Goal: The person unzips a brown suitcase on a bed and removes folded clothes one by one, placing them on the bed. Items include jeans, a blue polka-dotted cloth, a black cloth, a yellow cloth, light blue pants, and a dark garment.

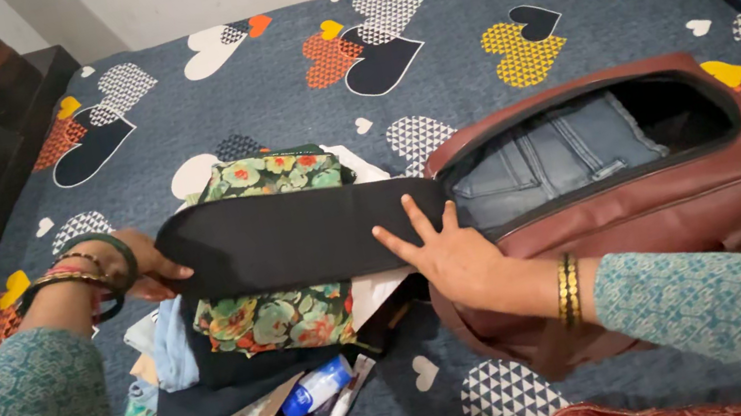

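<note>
A: Head view. Surface?

B: A bed (461, 29), blue-grey sheet printed with hearts in orange, yellow, black and white. Pale wall beyond the far edge. Dark furniture off the left edge, a blue-grey panel past the far right corner.

A: Hands?

B: Left hand (145, 265) near the left edge, bangles on the wrist, fingers closed over the left end of a black flap (294, 237). Right hand (444, 251) lies flat, fingers spread open, pressing the flap's right end just where it meets a brown leather bag (693, 192).

A: The bag?

B: On its side toward the right edge, top opening wide. Folded blue jeans (549, 156) inside, dark hollow behind them. The flap stretches leftward from the opening.

A: Packages?

B: A pile of folded clothes (216, 367) under the flap, near the bed's near left part; a green floral fabric (268, 175) shows above and below the flap. At the pile's near edge, a small white bottle with a blue label (316, 388), lying tilted, and a slim white tube (354, 389) just beside it.

A: Open room?

B: The far half of the bed is bare sheet. A strip of sheet shows between the pile and the bag at the near edge.
</note>
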